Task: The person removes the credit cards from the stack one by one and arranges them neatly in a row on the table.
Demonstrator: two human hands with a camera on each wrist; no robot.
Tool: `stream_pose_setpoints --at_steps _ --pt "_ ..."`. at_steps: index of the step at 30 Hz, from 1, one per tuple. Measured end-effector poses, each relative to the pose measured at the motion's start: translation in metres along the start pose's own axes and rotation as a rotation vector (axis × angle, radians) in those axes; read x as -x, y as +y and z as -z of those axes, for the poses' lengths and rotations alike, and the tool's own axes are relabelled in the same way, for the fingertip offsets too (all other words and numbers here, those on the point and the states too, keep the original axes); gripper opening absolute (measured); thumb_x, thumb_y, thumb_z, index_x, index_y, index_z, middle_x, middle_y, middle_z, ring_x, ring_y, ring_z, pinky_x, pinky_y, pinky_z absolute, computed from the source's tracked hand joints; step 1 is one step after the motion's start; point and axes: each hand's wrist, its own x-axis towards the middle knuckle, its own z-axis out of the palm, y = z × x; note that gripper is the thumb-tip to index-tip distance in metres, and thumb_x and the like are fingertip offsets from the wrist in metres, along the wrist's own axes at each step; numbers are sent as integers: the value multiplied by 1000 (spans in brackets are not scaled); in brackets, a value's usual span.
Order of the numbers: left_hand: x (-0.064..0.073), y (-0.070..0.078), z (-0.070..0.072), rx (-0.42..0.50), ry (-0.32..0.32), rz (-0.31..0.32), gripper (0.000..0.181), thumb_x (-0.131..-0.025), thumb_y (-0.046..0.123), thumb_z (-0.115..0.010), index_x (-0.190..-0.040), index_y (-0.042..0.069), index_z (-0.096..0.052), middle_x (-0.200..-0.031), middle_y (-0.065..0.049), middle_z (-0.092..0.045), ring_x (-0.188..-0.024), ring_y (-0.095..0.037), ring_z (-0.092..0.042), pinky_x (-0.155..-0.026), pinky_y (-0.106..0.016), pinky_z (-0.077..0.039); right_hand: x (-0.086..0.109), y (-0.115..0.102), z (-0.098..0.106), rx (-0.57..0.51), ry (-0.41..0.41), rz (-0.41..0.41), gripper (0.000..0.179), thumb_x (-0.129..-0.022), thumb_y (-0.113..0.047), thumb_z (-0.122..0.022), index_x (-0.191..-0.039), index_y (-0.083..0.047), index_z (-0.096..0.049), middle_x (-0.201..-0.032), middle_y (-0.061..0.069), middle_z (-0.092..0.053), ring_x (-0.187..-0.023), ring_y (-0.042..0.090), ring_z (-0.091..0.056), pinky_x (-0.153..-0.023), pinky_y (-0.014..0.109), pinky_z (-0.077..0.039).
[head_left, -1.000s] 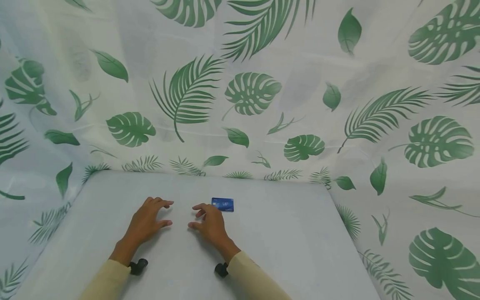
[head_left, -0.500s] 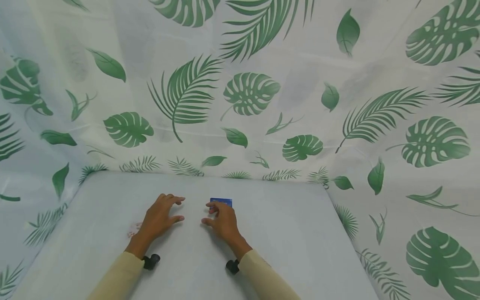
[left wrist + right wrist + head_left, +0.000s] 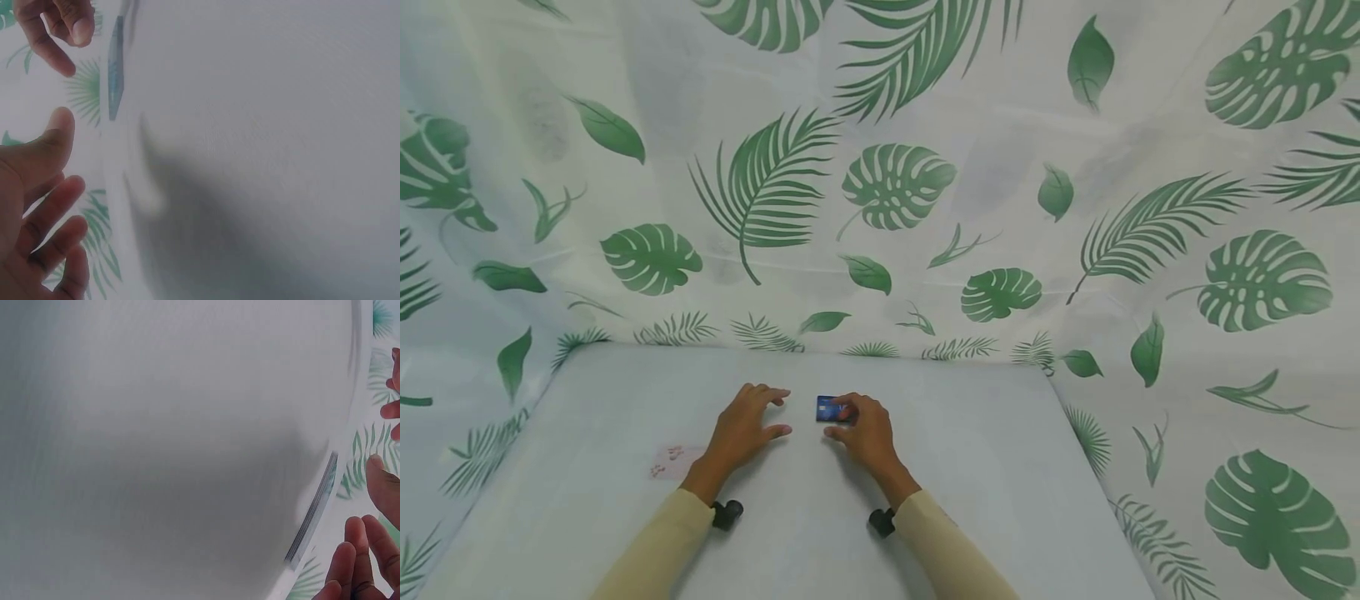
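A blue card (image 3: 825, 408) with a small chip lies on the white table, its right part hidden behind my right hand (image 3: 871, 433). That hand hovers with fingers loosely bent and nothing in them; in the right wrist view a gap separates its fingers from the card's striped edge (image 3: 312, 509). My left hand (image 3: 741, 429) is to the left of the card, fingers and thumb spread apart and holding nothing. Beside the left wrist lies a pale pinkish rectangle (image 3: 672, 463) with red markings, partly covered by the forearm. From the left wrist the blue card (image 3: 115, 69) appears nearly edge-on.
The white table (image 3: 985, 475) reaches back to a hanging sheet (image 3: 910, 283) printed with green leaves, which also borders both sides. A small black device (image 3: 727, 515) is worn at the left wrist, another black device (image 3: 882, 522) at the right.
Both hands have shifted to the right. The pale rectangle has come into sight beside the left wrist. My right hand now covers the blue card's right part, leaving its left end visible.
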Motion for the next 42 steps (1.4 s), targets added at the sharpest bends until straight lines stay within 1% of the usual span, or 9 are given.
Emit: stream_pose_setpoints --at_steps 4,7,14,22,30,37,42 --pt "-5 3 -6 0 6 -15 62 -80 26 -94 -136 11 -70 -113 -3 -75 -110 -25 -62 -96 -48 -56 -4 7 4 7 1 -22 49 -78 -18 -95 -123 -17 -76 -98 3 -73 -85 15 -56 -80 33 -46" --pt "-8 5 -11 6 -2 -6 63 -80 26 -95 -136 12 -71 -114 -3 -75 -110 -24 -62 -96 -46 -56 -8 12 7 9 -4 -36 49 -78 -16 -95 -123 -16 -76 -99 4 -73 -85 16 -58 -79 33 -47" --pt "-15 9 -19 -4 -18 -2 63 -80 28 -94 -136 11 -70 -116 -4 -75 -112 -25 -62 -98 -46 -56 -14 22 12 -5 -20 -77 51 -78 -15 -96 -125 -16 -75 -100 5 -73 -87 17 -60 -82 35 -49" --pt "-24 15 -27 26 -13 -21 60 -79 25 -95 -132 8 -72 -111 -6 -75 -109 -26 -62 -96 -46 -56 -23 33 13 19 -43 -129 54 -78 -16 -96 -128 -17 -73 -100 3 -71 -87 17 -58 -82 35 -50" --pt "-33 18 -38 26 -52 -6 59 -79 23 -95 -131 8 -72 -108 -5 -72 -104 -23 -58 -92 -43 -55 -28 36 15 27 -82 -182 55 -79 -14 -95 -130 -20 -73 -100 1 -68 -91 19 -58 -87 37 -50" --pt "-41 21 -47 8 -94 10 60 -79 27 -95 -131 10 -72 -108 -4 -70 -104 -22 -57 -92 -43 -54 -32 40 17 20 -102 -169 56 -77 -11 -95 -129 -17 -73 -101 3 -69 -93 19 -59 -89 39 -50" --pt "-46 20 -53 -25 -122 0 60 -79 29 -95 -131 11 -73 -107 -2 -66 -102 -20 -55 -92 -40 -53 -33 38 17 34 -128 -166 57 -78 -10 -94 -130 -13 -73 -102 5 -68 -97 21 -59 -94 44 -51"
